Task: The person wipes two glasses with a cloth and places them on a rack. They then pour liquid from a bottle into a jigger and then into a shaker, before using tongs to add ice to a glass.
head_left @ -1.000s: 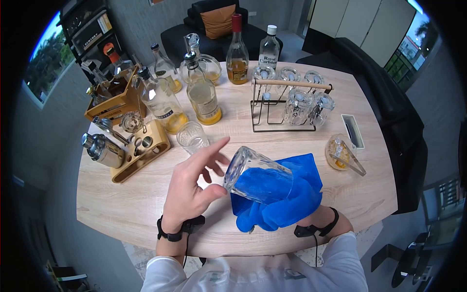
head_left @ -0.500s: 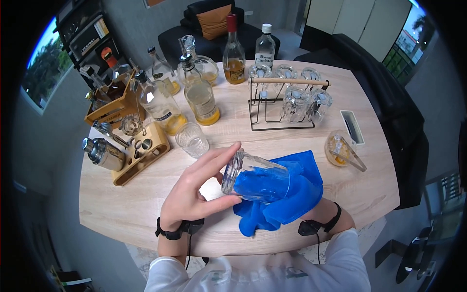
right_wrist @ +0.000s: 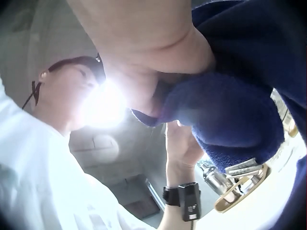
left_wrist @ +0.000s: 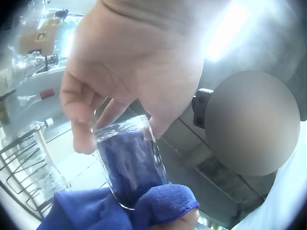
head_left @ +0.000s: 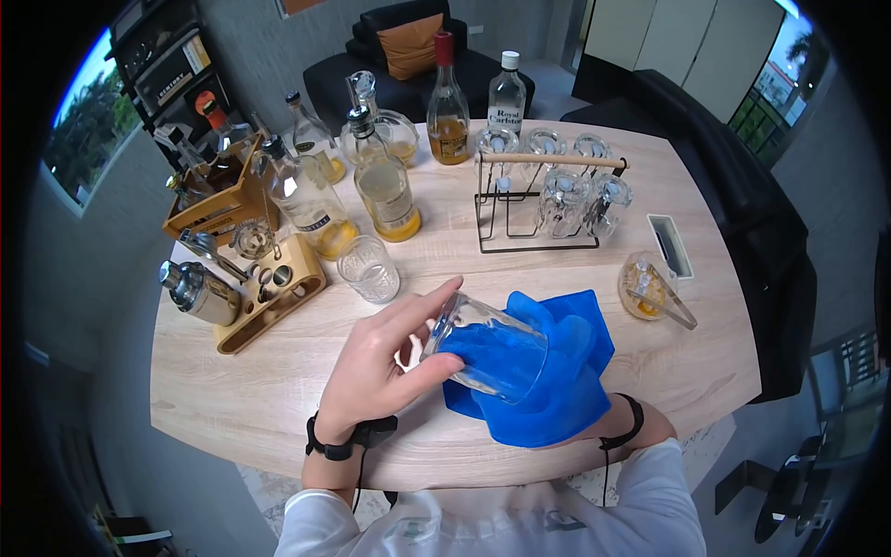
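Note:
A clear glass (head_left: pixel 490 346) lies tilted above the table, its base toward the left hand (head_left: pixel 376 367), with part of a blue cloth (head_left: pixel 557 371) inside it. The left hand's thumb and fingers pinch the glass near its base; in the left wrist view the glass (left_wrist: pixel 128 163) shows between them. The cloth wraps the rim end, and the right hand (head_left: pixel 580 432) is mostly hidden beneath it. In the right wrist view the right hand (right_wrist: pixel 158 52) grips the bunched cloth (right_wrist: pixel 225 115) with curled fingers.
A cut tumbler (head_left: pixel 369 269) stands beyond the left hand. Several bottles, a wooden bar-tool stand (head_left: pixel 269 302) and a shaker (head_left: pixel 200 292) are at the left. A wire rack (head_left: pixel 538 246) of upturned glasses stands behind; a bowl with tongs (head_left: pixel 645 286) is at the right.
The left hand has moved right, from just off the glass to holding its base end. The cloth has shifted and bunched around the rim end, and the glass has tipped slightly.

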A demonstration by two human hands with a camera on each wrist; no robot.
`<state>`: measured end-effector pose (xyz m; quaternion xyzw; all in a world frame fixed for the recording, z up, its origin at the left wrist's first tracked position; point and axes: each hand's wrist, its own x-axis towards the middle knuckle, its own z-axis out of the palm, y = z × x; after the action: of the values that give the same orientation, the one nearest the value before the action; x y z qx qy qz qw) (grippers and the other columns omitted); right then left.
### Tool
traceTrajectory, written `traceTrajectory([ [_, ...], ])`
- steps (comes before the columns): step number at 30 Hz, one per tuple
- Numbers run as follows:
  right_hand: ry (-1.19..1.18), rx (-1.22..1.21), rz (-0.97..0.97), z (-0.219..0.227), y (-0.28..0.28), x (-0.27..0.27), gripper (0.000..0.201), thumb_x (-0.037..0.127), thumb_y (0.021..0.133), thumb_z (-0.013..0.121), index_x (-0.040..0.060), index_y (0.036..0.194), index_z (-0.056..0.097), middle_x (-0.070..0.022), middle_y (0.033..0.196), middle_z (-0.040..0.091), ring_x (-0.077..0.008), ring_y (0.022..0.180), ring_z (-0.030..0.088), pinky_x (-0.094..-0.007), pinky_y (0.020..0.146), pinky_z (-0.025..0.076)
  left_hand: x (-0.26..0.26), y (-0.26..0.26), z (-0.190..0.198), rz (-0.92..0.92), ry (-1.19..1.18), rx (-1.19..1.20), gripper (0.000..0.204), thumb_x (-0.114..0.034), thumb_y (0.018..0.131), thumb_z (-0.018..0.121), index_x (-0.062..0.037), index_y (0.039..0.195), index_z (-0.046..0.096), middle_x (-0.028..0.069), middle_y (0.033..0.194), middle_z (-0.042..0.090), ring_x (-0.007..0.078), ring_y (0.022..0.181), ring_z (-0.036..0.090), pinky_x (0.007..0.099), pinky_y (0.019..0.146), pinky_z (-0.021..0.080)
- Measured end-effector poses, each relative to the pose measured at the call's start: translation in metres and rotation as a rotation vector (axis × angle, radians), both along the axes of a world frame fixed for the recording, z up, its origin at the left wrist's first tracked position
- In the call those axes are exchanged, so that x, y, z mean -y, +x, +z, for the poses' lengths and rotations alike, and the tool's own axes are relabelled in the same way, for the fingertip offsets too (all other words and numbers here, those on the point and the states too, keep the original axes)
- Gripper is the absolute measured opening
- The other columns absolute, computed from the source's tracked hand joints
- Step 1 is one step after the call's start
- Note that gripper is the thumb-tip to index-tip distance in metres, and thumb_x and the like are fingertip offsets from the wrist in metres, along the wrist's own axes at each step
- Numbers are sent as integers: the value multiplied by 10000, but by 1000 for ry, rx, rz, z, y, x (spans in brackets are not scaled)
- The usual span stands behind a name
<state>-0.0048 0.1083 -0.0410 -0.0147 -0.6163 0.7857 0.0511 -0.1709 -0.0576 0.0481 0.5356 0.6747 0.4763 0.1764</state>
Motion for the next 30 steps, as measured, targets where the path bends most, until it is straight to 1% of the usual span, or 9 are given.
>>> traceTrajectory([
  [4, -357, 42, 117, 10, 0, -7, 410, 262, 978, 564, 93, 1335, 453, -41, 1253, 565, -109, 1179, 519, -363, 1022, 406, 0, 1, 7, -81, 68, 65, 726, -275, 808, 767, -37, 1425, 467, 152, 1176, 603, 190, 886, 594, 276, 699, 460],
  [7, 405, -199, -10, 16, -2, -4, 427, 238, 954, 592, 71, 1329, 474, -63, 1143, 609, -135, 1043, 605, -379, 920, 488, 1, -1, 9, -157, 126, 62, 749, -214, 806, 765, -35, 1451, 428, 192, 1330, 537, 254, 1092, 570, 310, 831, 466],
  [11, -243, 72, 248, 77, 0, -13, 492, 135, 881, 624, 9, 1337, 492, -93, 915, 633, -174, 678, 629, -346, 684, 543, 4, 0, 17, -177, 100, 22, 755, -140, 796, 762, -40, 1459, 416, 213, 1437, 463, 304, 1271, 499, 339, 938, 453],
  [14, -492, 141, 286, 69, 3, -20, 670, 100, 814, 696, -35, 1408, 416, -186, 1278, 599, -273, 1112, 626, -395, 908, 530, 2, 1, 12, -154, 145, 27, 725, -199, 832, 728, -46, 1465, 408, 191, 1400, 507, 297, 1218, 534, 331, 909, 464],
  [17, -423, 229, 341, 75, 5, -26, 668, 121, 812, 688, -41, 1402, 419, -186, 1308, 577, -258, 1122, 617, -381, 908, 522, 0, 1, -1, -37, 175, 249, 661, -288, 865, 681, -42, 1434, 453, 158, 1236, 623, 257, 1044, 618, 315, 816, 492],
  [20, 267, 316, 300, 68, 9, -21, 620, 160, 838, 663, 7, 1398, 447, -149, 1361, 545, -250, 1184, 576, -411, 961, 482, 4, -10, -9, -3, 21, 134, 607, -358, 884, 637, -34, 1382, 513, 114, 1036, 683, 204, 844, 645, 302, 706, 500],
  [23, 1143, -320, -175, 58, 4, -4, 536, 200, 874, 675, 47, 1359, 507, -116, 1130, 637, -169, 831, 646, -377, 759, 547, 0, 1, 0, -8, 9, 136, 588, -316, 852, 697, -26, 1342, 549, 97, 962, 685, 156, 724, 602, 268, 620, 478],
  [26, -55, 139, 73, 26, -8, -6, 612, 336, 871, 706, 109, 1393, 481, -65, 1320, 595, -201, 1231, 545, -420, 1045, 400, -1, 2, 8, -41, 18, 113, 676, -258, 807, 764, -38, 1390, 502, 97, 1079, 667, 130, 712, 545, 234, 571, 443],
  [30, 718, -166, 85, 65, -11, -8, 562, 223, 886, 683, 62, 1379, 466, -118, 1179, 627, -204, 990, 639, -383, 808, 525, 3, -4, 15, -155, 59, 56, 789, -241, 769, 805, -29, 1435, 439, 161, 1354, 543, 233, 1066, 590, 313, 846, 487],
])
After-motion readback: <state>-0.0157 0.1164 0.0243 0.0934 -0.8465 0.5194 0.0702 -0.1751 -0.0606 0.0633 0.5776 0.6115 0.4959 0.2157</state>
